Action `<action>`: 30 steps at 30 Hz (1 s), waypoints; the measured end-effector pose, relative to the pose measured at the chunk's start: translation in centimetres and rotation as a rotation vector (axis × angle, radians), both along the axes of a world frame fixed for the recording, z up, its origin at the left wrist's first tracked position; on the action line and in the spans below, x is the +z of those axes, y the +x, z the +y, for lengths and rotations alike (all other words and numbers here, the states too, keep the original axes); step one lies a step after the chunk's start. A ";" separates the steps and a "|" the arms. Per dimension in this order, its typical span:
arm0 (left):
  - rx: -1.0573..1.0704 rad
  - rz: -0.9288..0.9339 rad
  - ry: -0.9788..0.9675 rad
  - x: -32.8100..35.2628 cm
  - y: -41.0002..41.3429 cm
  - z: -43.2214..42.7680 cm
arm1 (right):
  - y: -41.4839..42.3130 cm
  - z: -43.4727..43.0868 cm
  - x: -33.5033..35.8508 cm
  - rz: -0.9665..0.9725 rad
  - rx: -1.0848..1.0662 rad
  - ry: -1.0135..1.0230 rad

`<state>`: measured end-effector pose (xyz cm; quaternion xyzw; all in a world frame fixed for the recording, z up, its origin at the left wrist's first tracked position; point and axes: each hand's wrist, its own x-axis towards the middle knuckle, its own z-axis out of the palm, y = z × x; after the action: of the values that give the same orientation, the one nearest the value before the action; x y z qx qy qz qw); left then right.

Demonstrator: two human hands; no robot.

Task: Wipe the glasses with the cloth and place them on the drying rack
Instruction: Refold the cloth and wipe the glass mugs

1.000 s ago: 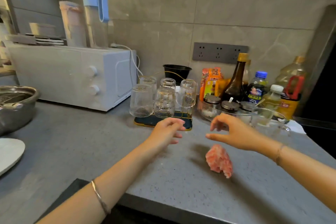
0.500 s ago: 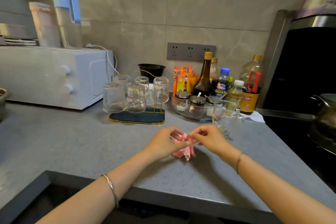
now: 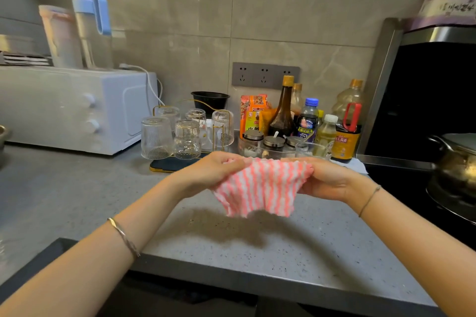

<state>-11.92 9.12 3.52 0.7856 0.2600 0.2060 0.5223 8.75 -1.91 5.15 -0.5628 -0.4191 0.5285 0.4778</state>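
Observation:
A pink and white striped cloth [image 3: 260,188] hangs spread out above the grey counter, held by both hands. My left hand [image 3: 213,171] pinches its left top edge and my right hand [image 3: 327,179] grips its right top edge. Behind the hands stands the drying rack [image 3: 170,163], a dark tray with gold wire posts, carrying several clear glasses upside down, among them a ribbed glass [image 3: 155,137] at its front left. A loose clear glass [image 3: 313,150] stands upright on the counter just behind my right hand, partly hidden by it.
A white toaster oven [image 3: 77,108] with bottles on top sits at the back left. Sauce bottles and spice jars [image 3: 296,123] crowd the back wall. A stove with a metal pot [image 3: 456,162] lies to the right. The counter's front edge [image 3: 257,280] runs below my forearms.
Both hands picked the crumpled cloth up off the counter and pulled it open between them. The view shifted to the right.

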 end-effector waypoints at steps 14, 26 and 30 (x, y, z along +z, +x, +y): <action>0.130 0.447 0.210 -7.0 -0.2 2.0 | 1.8 1.1 -8.2 -0.323 -0.121 -0.243; 0.292 0.330 0.507 -8.8 -1.2 3.0 | 0.9 1.6 -10.8 -1.039 -0.269 -0.003; 0.205 0.441 0.580 -8.7 -2.1 2.8 | 0.3 2.3 -10.3 -1.186 -0.154 0.119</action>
<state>-14.02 11.93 -5.22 0.8962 0.3744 0.1484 0.1861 9.10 0.36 -5.11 -0.7628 -0.6009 0.0638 0.2302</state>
